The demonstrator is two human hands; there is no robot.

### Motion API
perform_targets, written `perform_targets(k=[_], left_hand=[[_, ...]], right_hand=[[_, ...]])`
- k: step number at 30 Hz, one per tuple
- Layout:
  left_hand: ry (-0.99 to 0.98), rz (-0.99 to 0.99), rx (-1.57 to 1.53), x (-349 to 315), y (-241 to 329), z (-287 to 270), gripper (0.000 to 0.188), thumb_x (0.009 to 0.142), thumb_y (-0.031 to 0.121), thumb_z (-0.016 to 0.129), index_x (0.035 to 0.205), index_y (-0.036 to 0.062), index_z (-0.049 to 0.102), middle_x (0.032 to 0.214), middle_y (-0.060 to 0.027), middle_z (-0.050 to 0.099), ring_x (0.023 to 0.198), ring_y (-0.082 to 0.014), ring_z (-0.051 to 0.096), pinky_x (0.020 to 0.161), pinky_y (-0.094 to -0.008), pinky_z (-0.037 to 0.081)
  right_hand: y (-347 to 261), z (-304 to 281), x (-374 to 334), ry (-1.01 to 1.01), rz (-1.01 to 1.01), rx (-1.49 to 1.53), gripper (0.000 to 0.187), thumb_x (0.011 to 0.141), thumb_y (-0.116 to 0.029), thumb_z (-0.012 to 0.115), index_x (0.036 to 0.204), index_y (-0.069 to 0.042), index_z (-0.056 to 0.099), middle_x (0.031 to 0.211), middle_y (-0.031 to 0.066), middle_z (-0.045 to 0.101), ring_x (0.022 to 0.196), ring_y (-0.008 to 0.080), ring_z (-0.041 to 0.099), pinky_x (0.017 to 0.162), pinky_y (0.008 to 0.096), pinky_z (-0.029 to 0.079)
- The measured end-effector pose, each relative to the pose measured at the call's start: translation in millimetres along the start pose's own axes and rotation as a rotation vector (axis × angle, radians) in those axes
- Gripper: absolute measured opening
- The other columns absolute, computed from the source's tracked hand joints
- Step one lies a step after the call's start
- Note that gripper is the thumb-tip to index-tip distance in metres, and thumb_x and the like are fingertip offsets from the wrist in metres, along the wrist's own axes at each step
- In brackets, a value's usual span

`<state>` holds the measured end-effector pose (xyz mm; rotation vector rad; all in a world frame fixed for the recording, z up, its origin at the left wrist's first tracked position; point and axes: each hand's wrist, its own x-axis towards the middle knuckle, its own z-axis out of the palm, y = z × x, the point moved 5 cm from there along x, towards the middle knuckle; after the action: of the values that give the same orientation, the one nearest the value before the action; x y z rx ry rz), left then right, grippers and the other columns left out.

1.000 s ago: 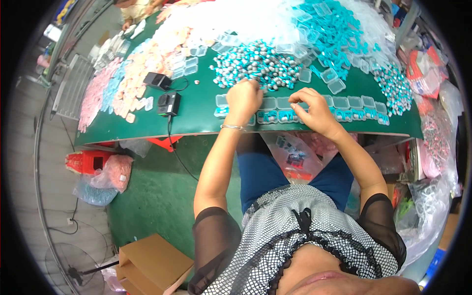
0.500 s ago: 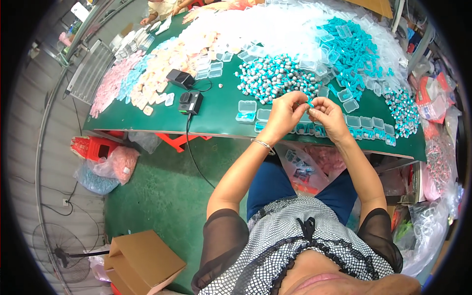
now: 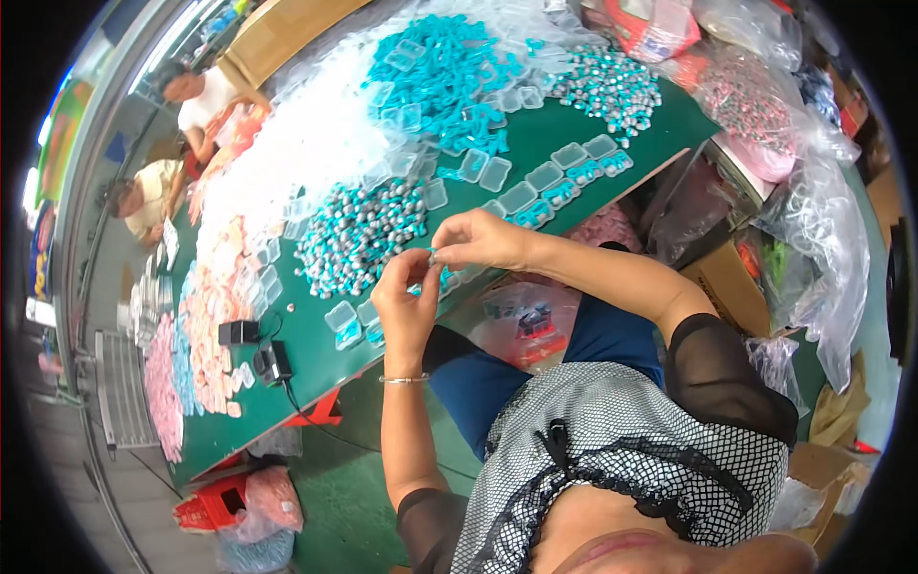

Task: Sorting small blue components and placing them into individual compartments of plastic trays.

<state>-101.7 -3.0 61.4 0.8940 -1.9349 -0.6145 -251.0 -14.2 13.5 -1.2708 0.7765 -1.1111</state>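
From the head view, at the middle of the frame my left hand and right hand meet fingertip to fingertip, pinching a tiny teal piece over the green table's near edge, just below the heap of grey-and-teal parts.

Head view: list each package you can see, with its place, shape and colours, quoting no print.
Small clear plastic cases: in a row along the green table's near edge, rectangular, some holding teal pieces.
Cardboard box: floor at right, brown, open.
Clear plastic bag: on the lap, crumpled, with small dark pieces.
Red-and-pink bags: floor lower left.
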Motion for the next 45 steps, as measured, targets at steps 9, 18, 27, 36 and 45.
perform_targets(k=[9, 18, 27, 36, 45], left_hand=[[0.05, -0.123, -0.246, -12, -9, -1, 0.013, 0.082, -0.004, 0.064, 0.093, -0.0007, 0.058, 0.079, -0.003, 0.063, 0.07, -0.008, 0.063, 0.064, -0.0211, 0.049], [0.181, -0.27, -0.408, -30, -23, -41, 0.012, 0.086, -0.002, 0.061, 0.097, 0.001, 0.055, 0.082, -0.0016, 0.056, 0.073, -0.011, 0.061, 0.066, -0.0235, 0.049], [0.372, -0.453, -0.408, -79, -63, -115, 0.016, 0.085, 0.0, 0.064, 0.1, 0.0024, 0.059, 0.089, 0.0015, 0.059, 0.078, -0.0046, 0.053, 0.07, -0.0193, 0.044], [0.301, -0.346, 0.003, -107, -76, -118, 0.013, 0.079, -0.001, 0.067, 0.091, 0.0027, 0.066, 0.085, -0.0042, 0.068, 0.072, -0.0101, 0.062, 0.066, -0.0238, 0.049], [0.174, -0.062, 0.343, -106, -67, -111, 0.017, 0.074, 0.004, 0.07, 0.088, 0.0113, 0.064, 0.094, -0.0029, 0.067, 0.086, -0.0244, 0.062, 0.072, -0.0344, 0.044]], right_hand=[[-59, -175, -9, 0.64, -0.248, -1.034, 0.016, 0.079, -0.022, 0.065, 0.088, -0.01, 0.07, 0.08, 0.0083, 0.069, 0.074, 0.0239, 0.066, 0.069, 0.0393, 0.05], [-13, -312, 22, 0.651, 0.278, -2.111, 0.015, 0.078, -0.011, 0.056, 0.081, -0.01, 0.07, 0.088, 0.0125, 0.068, 0.085, 0.0299, 0.066, 0.07, 0.0515, 0.047], [-38, -280, 22, 0.533, -0.036, -2.077, 0.016, 0.081, -0.009, 0.054, 0.09, -0.005, 0.067, 0.089, 0.0152, 0.066, 0.083, 0.0331, 0.066, 0.07, 0.0425, 0.052], [-52, -32, -9, 0.161, -0.236, -0.798, 0.013, 0.083, -0.003, 0.065, 0.096, 0.0, 0.065, 0.091, 0.0023, 0.065, 0.086, 0.0102, 0.059, 0.079, 0.0263, 0.047], [2, 116, 3, -0.016, -0.536, -1.001, 0.011, 0.076, -0.008, 0.067, 0.087, -0.01, 0.065, 0.088, 0.0041, 0.064, 0.089, 0.0219, 0.059, 0.086, 0.0366, 0.037]])
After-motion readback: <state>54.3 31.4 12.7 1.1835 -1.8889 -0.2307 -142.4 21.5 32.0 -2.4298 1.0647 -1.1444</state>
